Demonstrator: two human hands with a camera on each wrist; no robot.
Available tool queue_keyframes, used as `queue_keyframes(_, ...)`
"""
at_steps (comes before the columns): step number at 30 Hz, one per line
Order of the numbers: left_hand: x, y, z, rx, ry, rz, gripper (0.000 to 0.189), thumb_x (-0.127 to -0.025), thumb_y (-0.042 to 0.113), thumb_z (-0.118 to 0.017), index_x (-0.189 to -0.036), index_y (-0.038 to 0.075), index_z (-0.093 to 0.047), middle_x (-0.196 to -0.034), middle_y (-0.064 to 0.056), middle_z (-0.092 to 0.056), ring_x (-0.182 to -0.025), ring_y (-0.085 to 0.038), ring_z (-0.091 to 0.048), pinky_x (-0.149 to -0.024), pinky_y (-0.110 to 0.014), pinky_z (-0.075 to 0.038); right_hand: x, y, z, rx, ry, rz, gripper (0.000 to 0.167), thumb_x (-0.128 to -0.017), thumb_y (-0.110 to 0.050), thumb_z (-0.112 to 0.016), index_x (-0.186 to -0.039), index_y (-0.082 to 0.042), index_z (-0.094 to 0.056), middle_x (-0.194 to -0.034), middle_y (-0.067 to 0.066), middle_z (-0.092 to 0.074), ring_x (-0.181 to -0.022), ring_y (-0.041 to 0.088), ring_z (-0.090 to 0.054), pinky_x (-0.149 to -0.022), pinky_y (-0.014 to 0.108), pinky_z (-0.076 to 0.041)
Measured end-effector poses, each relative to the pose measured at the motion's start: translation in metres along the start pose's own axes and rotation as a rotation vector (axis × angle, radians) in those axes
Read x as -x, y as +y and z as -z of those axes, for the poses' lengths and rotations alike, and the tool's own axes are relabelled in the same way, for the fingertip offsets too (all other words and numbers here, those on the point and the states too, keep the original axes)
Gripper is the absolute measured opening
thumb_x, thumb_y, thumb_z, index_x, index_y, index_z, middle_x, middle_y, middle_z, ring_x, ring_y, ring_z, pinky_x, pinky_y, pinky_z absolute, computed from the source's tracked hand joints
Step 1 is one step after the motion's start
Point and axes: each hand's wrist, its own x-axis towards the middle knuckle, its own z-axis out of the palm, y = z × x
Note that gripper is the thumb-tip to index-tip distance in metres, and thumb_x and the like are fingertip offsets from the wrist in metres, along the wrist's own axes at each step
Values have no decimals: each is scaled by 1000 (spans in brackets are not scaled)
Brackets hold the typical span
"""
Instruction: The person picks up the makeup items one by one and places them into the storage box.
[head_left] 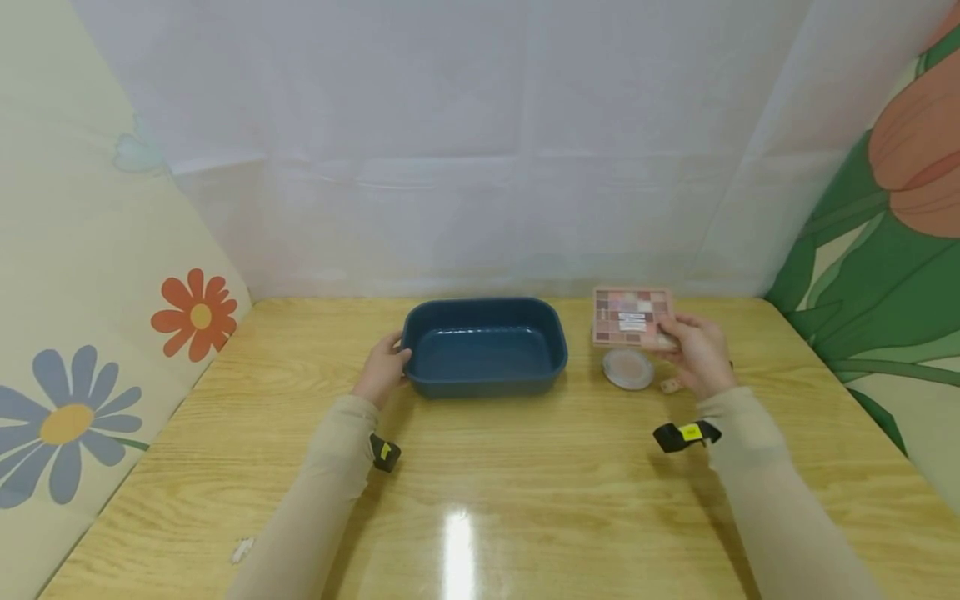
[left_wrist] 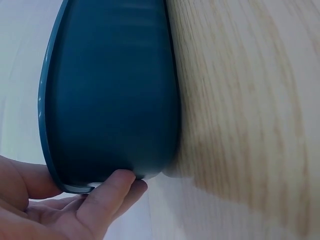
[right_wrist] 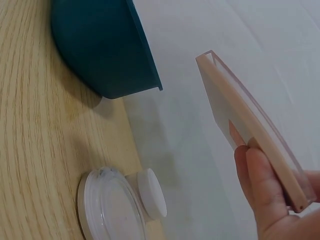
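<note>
A dark blue rectangular basin (head_left: 483,387) sits on the table, its inside bare. At its left end my left hand (head_left: 382,369) grips the rim; the left wrist view has the thumb over the edge of the basin (left_wrist: 110,90) and the fingers against the outer wall. To the right of the basin, my right hand (head_left: 697,354) pinches an eyeshadow palette (head_left: 630,310) by its right side. The right wrist view catches the palette (right_wrist: 245,122) edge-on, raised off the table. Below it lies a round compact with a clear lid (head_left: 628,369).
A small pale item (head_left: 671,385) lies by my right hand, partly hidden. In the right wrist view a white-capped round container (right_wrist: 152,194) stands beside the compact. The wooden table (head_left: 525,467) meets a white cloth (head_left: 480,167) behind; floral panels flank both sides.
</note>
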Motion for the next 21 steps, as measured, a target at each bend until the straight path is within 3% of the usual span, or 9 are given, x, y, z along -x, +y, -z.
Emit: queue_keyframes(21,-1,-1,0,-1,9,0,50,-104,4,-34,-152,-4,-19,-151,-31,-27,-134,-44,-36,-103,-54,-40,-3,5,-9,0,-25,2,10,-99,-4,-51,-106,2,-47,-79,0,-65,-68,8,-65,-59,21,-56)
